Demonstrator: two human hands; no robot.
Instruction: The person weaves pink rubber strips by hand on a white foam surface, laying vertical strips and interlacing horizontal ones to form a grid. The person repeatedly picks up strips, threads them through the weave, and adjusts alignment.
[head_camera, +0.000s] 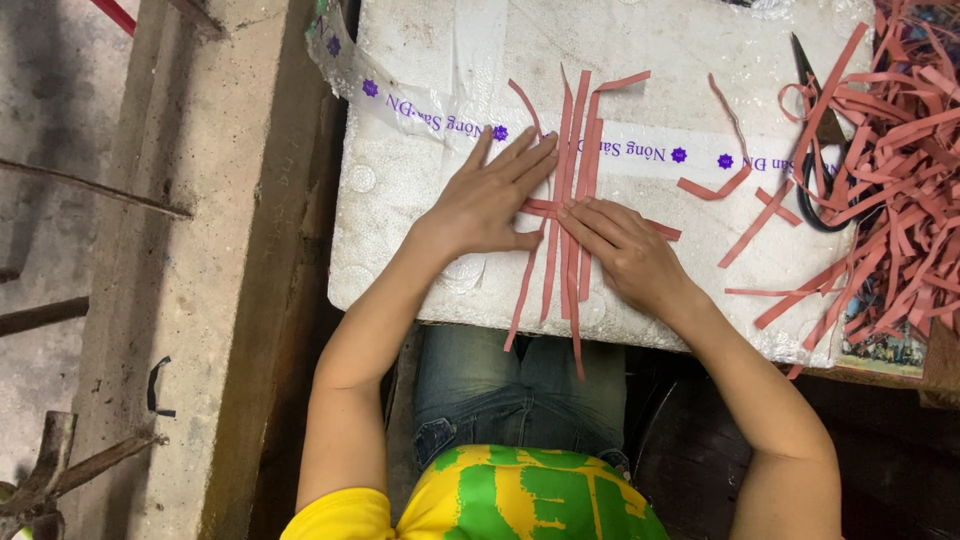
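Two hands (490, 200) on six strips (572, 190)

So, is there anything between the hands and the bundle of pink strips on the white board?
Nothing visible. The left hand and the right hand both lie flat directly on the pink strips on the white board.

We sat at a white foam board (420, 180) that served as our worktop, its surface dented and crossed by clear tape. To its left ran a rough concrete ledge (190, 280), and beyond that lay grey, stained floor (50, 150). Rusty metal bars (60, 470) lay low on the left. Under the board it was dark.
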